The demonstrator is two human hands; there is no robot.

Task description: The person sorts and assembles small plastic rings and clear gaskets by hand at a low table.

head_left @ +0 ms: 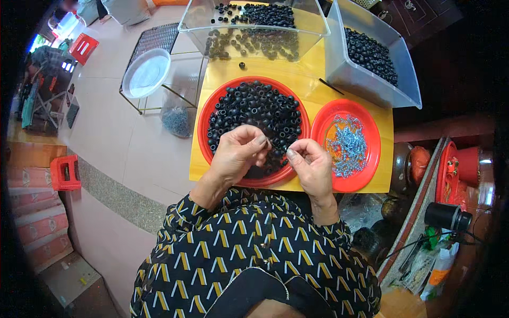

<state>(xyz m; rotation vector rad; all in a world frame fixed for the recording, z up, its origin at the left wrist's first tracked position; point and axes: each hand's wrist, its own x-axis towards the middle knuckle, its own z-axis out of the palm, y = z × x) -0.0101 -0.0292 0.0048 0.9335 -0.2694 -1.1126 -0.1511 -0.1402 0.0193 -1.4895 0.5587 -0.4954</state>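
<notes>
My left hand (238, 153) hovers over the near edge of a large red plate (204, 114) heaped with small black rubber rings (254, 111), its fingers pinched together; what sits between the fingertips is too small to make out. My right hand (312, 165) is close beside it, thumb and forefinger pinched, between the large plate and a smaller red plate (371, 159) that holds a pile of small shiny metal screws (345, 144). Both plates rest on a yellow table top (222, 74).
A clear plastic bin (191, 21) with black rings stands at the table's far side, a grey bin (366, 87) of black rings at the far right. Left on the floor: a white bowl (146, 73) on a wire rack, a bag of screws (176, 119), red stools.
</notes>
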